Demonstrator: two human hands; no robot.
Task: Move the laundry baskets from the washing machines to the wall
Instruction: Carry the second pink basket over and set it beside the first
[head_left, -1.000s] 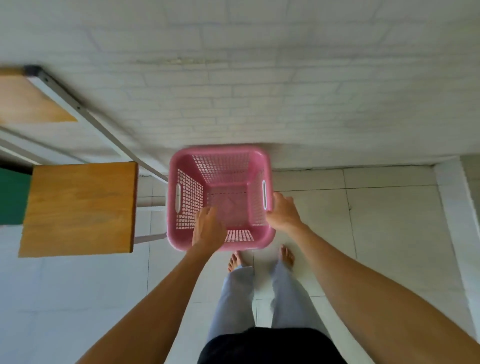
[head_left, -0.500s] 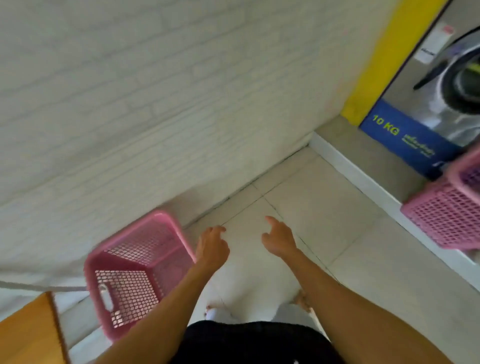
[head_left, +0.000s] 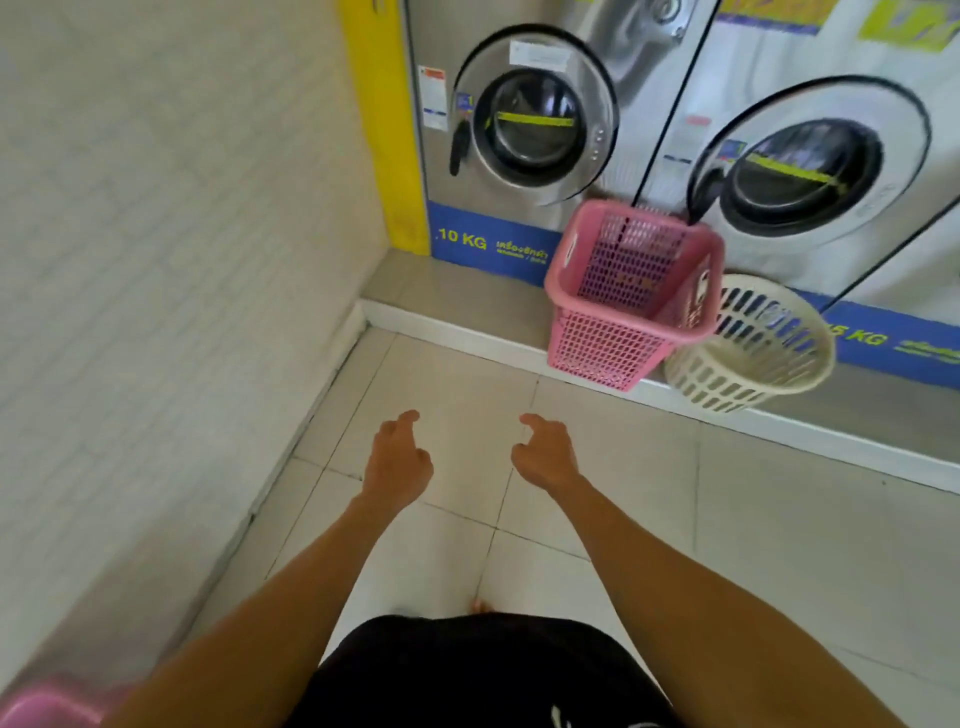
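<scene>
A tall pink laundry basket (head_left: 623, 301) stands on the raised step in front of the washing machines (head_left: 530, 130). A round cream basket (head_left: 753, 358) leans beside it on the right, touching it. Another pink basket (head_left: 47, 704) shows only as a rim at the bottom left corner, by the white brick wall (head_left: 156, 260). My left hand (head_left: 397, 462) and my right hand (head_left: 545, 454) hang over the floor tiles, fingers loosely curled and apart, holding nothing. Both hands are well short of the baskets at the machines.
A grey step with a white edge (head_left: 457, 332) runs along the foot of the machines. A yellow strip (head_left: 384, 130) fills the corner between wall and first machine. Pale floor tiles (head_left: 779, 519) spread out on the right.
My hands let go of the pink basket set down by the wall. The view has swung right, from the wall to the washing machines, and the released basket has slid to the bottom left corner.
</scene>
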